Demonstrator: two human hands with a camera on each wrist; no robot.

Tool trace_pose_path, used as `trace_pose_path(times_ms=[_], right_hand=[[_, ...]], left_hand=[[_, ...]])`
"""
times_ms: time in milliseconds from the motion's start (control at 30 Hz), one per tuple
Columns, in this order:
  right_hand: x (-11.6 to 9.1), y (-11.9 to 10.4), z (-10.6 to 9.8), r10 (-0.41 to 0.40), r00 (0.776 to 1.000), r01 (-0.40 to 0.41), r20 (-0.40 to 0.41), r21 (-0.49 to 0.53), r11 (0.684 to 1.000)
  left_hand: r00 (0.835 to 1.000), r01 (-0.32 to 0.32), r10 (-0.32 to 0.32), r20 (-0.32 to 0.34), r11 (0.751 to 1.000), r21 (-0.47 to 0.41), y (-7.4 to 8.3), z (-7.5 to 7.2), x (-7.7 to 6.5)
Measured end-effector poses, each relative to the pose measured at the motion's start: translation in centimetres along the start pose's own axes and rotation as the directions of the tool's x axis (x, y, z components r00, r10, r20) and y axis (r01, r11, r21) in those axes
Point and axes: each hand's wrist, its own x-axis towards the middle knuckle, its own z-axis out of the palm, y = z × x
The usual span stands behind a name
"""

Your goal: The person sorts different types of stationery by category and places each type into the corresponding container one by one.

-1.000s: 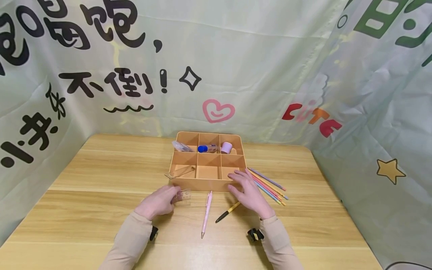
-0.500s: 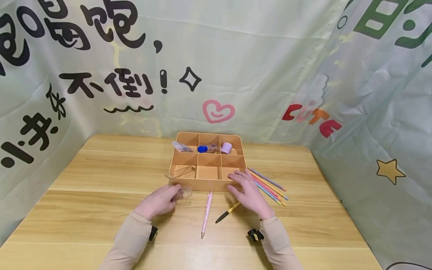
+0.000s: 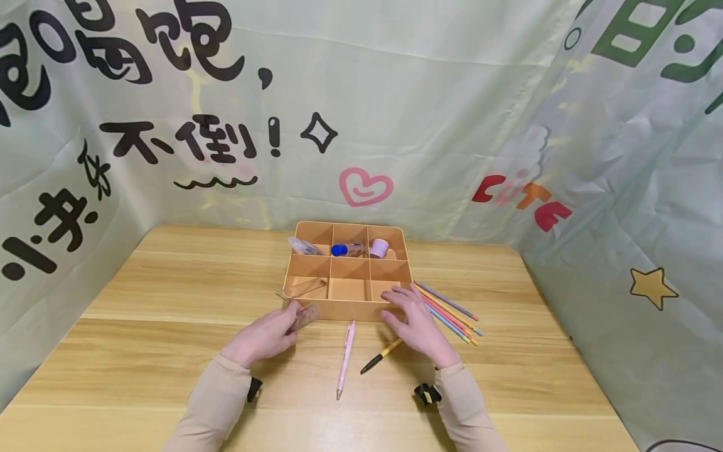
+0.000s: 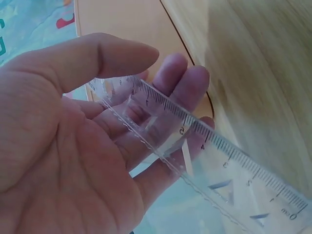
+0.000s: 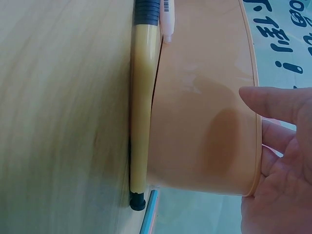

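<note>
Clock centred on the box (image 3: 350, 309). My left hand (image 3: 262, 336), at eight: thumb and curled fingers hold the ruler (image 4: 217, 170). Ruler sits toward half past seven, just beside the box's front wall, free end slanting toward two; contact with the wall, cannot tell. Clear plastic, dark centimetre marks along one edge, ripples along the other, triangular cut-outs near zero. Step in hand, I judge: taking up the ruler. Next move likely calls for a steady grip and height enough to clear the wall. Pink pen (image 3: 345, 361) at six, yellow-and-black pen (image 3: 381, 356) at five, both on the desk (image 3: 169, 282). My right hand (image 3: 417, 323), at four: fingers loose by the box's corner, thumb apart, grasping nothing. Pencils (image 3: 446, 312) fan out between three and four.
</note>
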Motion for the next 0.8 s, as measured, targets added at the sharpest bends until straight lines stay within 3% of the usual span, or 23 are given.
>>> trace_pose_path(times_ms=[300, 567, 800], right_hand=[[0.01, -0.09, 0.03, -0.001, 1.000, 0.001, -0.004, -0.001, 1.000], [0.05, -0.12, 0.07, 0.000, 1.000, -0.001, -0.007, -0.011, 1.000], [-0.07, -0.23, 0.10, 0.008, 1.000, -0.008, -0.011, -0.012, 1.000]], left_hand=[[1.000, -0.024, 0.024, 0.017, 0.999, -0.035, -0.18, -0.10, 0.05], [0.999, -0.045, 0.048, 0.026, 0.992, -0.119, -0.55, -0.23, 0.16], [0.998, -0.037, 0.047, 0.052, 0.983, -0.179, 0.06, -0.68, 0.17]])
